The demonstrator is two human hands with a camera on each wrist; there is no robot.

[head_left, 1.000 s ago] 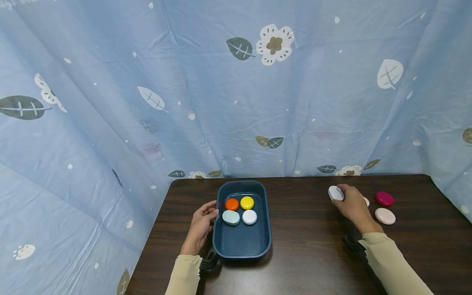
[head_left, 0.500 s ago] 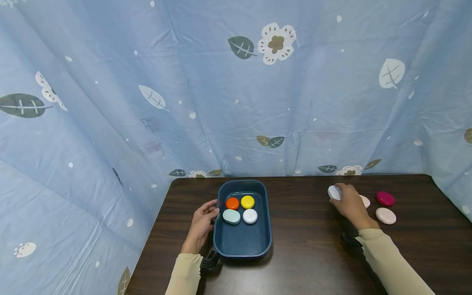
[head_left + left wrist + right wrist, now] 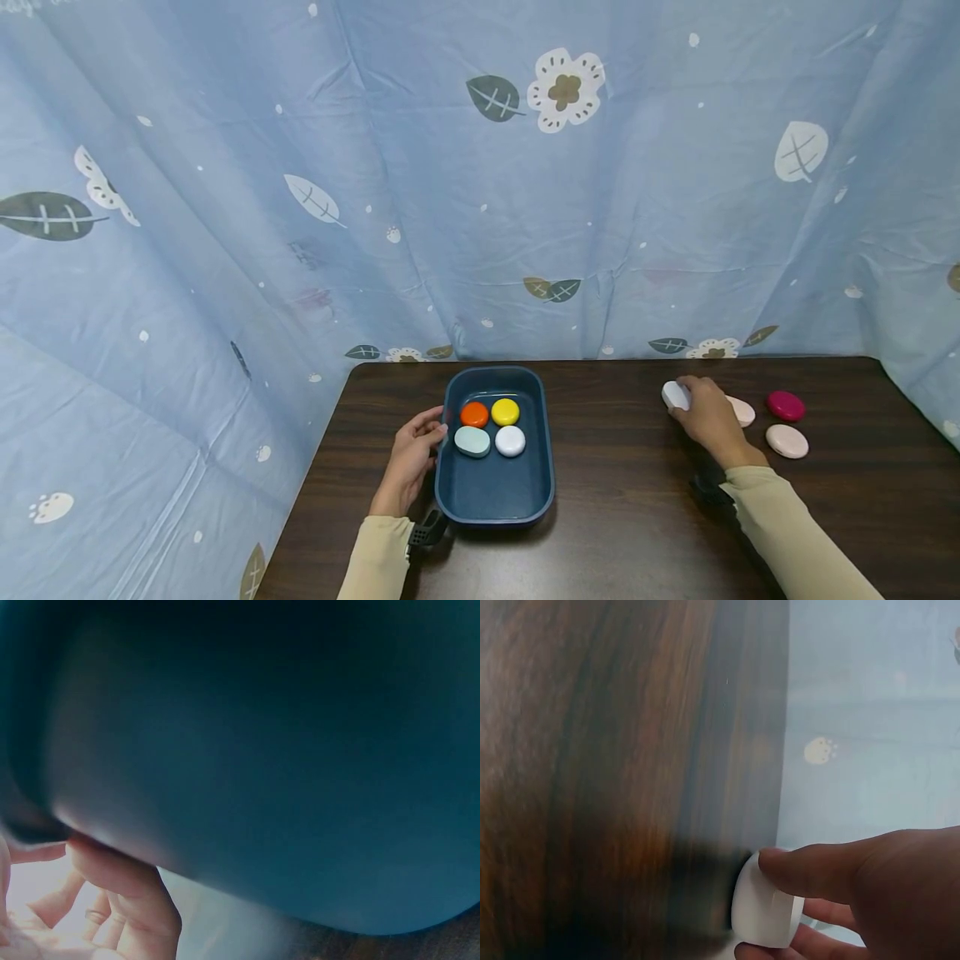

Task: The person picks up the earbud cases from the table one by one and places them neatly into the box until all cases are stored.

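Note:
In the head view, my left hand (image 3: 408,458) rests against the left side of a dark blue tray (image 3: 495,505), its fingers relaxed. The left wrist view shows the fingers (image 3: 124,877) right at the tray's outer wall. Inside the tray sit an orange round piece (image 3: 474,414), a yellow one (image 3: 506,412), a pale green oval (image 3: 472,442) and a white round one (image 3: 511,442), all smooth like pebbles. On the right, my right hand (image 3: 708,421) grips a white pebble-like oval (image 3: 673,395) between thumb and fingers, close over the table; fingers cover part of it.
Beside the right hand lie a cream oval (image 3: 742,412), a crimson oval (image 3: 786,406) and a pale pink oval (image 3: 787,442). A blue patterned curtain (image 3: 450,167) hangs behind the dark wooden table (image 3: 607,500), along its back edge.
My right hand, with the white oval, has shifted slightly left, so more of the cream oval shows. The left hand and the tray stay in place.

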